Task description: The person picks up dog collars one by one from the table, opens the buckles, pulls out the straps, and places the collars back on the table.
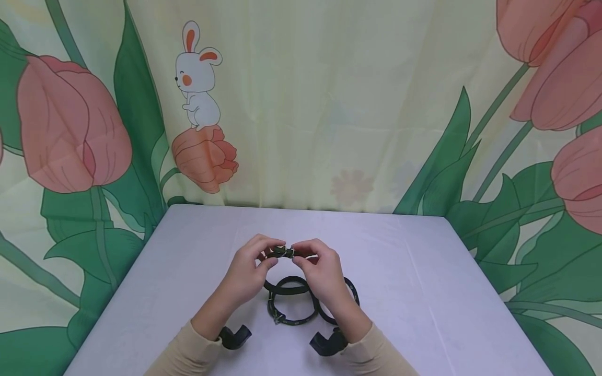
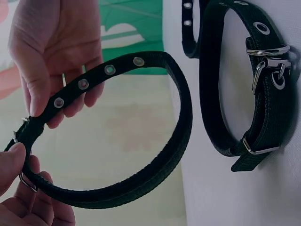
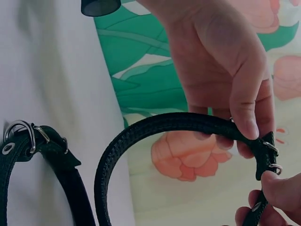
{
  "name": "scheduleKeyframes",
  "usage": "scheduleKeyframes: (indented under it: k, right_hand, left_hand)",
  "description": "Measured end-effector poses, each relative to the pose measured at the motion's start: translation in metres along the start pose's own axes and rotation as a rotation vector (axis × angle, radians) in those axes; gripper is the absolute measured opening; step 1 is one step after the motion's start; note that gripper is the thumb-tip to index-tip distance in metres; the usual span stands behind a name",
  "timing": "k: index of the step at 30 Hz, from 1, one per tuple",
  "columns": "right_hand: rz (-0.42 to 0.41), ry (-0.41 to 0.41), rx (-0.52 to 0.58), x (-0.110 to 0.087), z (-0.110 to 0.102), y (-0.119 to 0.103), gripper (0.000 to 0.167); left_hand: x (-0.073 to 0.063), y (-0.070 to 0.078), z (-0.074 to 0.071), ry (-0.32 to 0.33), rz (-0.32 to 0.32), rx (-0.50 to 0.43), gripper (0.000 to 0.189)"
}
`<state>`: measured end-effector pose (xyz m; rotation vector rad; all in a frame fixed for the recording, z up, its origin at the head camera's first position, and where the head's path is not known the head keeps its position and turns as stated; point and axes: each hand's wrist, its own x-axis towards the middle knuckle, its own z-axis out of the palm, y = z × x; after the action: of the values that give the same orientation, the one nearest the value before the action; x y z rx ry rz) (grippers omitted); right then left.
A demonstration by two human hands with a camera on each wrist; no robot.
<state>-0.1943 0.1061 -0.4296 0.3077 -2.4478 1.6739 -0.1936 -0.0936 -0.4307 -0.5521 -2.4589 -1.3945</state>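
Both hands hold up one dark collar (image 2: 183, 103), which hangs in a loop above the table. My left hand (image 1: 246, 269) pinches it beside the metal buckle (image 3: 270, 148). With thumb and fingers, my right hand (image 1: 322, 269) pinches the end with a row of metal eyelets (image 2: 83, 84). The fingertips of the two hands are close together at the buckle. Below them a second collar (image 2: 270, 108) lies on the table, fastened into a ring, with a D-ring and silver buckle. A third looped collar (image 1: 351, 290) shows partly behind my right wrist.
The table (image 1: 423, 292) has a white cover. Behind it hangs a curtain (image 1: 305, 104) printed with tulips and a rabbit. A black device (image 1: 236, 337) sits at my left wrist and another black device (image 1: 327, 342) at my right wrist, both near the tabletop.
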Motion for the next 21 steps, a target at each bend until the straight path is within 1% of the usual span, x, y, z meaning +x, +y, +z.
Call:
scheduleKeyframes:
  k: [3,7,10,13,17,21]
  right_hand:
    - [-0.002,0.002,0.005,-0.0008,0.0007,0.0004,0.025]
    - [-0.014,-0.008,0.003,-0.0012,0.0024,0.0021,0.026]
    - [-0.034,-0.012,-0.015,-0.0011,0.0032,0.0037,0.026]
    - [-0.038,-0.008,-0.035,-0.0017,0.0023,0.003,0.024]
    - [-0.033,0.011,-0.051,-0.0015,-0.0009,0.002,0.025]
    - [-0.036,0.024,-0.05,0.001,-0.0045,0.0044,0.027]
  left_hand:
    - [0.0,0.0034,0.0008,-0.02,-0.001,0.017,0.042]
    - [0.0002,0.0061,0.003,-0.022,0.014,0.051,0.037]
    - [0.0006,0.0068,0.0045,-0.012,0.032,0.092,0.033]
    - [0.0007,0.0076,0.0042,0.001,0.031,0.119,0.028]
    - [0.0012,0.0079,0.0014,0.019,0.017,0.126,0.027]
    - [0.0025,0.0062,-0.0027,0.04,0.032,0.13,0.027]
